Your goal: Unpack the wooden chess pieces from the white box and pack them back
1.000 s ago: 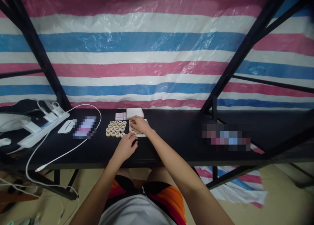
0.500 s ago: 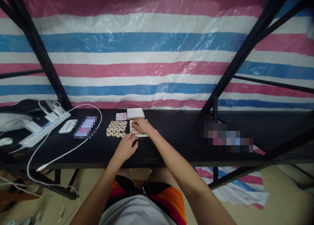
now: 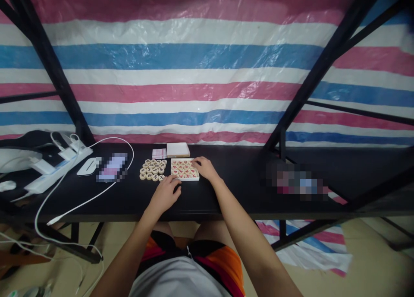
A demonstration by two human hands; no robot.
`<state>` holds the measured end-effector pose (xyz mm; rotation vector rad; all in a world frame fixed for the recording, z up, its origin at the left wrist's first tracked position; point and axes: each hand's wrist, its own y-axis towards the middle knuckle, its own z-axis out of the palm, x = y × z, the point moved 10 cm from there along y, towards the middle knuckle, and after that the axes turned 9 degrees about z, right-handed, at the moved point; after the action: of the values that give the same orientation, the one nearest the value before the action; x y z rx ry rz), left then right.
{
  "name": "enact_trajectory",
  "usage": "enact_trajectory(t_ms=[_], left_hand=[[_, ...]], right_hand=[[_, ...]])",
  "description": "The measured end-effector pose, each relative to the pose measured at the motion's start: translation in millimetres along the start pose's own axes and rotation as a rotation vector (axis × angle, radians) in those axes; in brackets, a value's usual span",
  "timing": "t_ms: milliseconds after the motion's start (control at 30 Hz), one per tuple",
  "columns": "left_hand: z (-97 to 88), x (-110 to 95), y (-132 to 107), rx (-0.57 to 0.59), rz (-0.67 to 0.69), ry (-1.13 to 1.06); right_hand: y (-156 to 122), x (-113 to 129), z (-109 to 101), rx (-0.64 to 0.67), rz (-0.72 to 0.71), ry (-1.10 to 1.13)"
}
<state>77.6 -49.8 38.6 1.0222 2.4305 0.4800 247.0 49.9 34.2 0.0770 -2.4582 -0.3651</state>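
Observation:
A shallow white box holds rows of round xiangqi pieces with red characters. At its upper right corner, the fingertips of my right hand reach over the edge onto the pieces, with nothing visibly gripped. My left hand rests on the table by the box's lower left corner, fingers loosely apart and holding nothing. Left of the box lies a group of xiangqi pieces with black characters, set close together in rows.
Behind the pieces lie a white box lid and a small pink-and-white packet. To the left are a blurred phone, a white device, a power strip and a white cable. Black frame posts flank the table.
My right hand has moved right, from over the middle of the box to its upper right corner, uncovering the red pieces. My left hand stays nearly where it was.

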Motion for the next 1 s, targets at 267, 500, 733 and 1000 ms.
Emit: enact_trajectory(t_ms=[267, 500, 733, 1000], left_hand=[[0.9, 1, -1, 0.010, 0.002, 0.024], [2.7, -1, -1, 0.037, 0.016, 0.064], [-7.4, -5, 0, -0.037, -0.006, -0.007], [-77.1, 61, -34, -0.323, -0.262, 0.095]], right_hand=[[-2, -9, 6, -0.014, 0.044, 0.053], [-2, -16, 7, 0.014, 0.076, 0.122], [-3, -18, 6, 0.014, 0.110, 0.151], [-3, -21, 7, 0.015, 0.117, 0.183]])
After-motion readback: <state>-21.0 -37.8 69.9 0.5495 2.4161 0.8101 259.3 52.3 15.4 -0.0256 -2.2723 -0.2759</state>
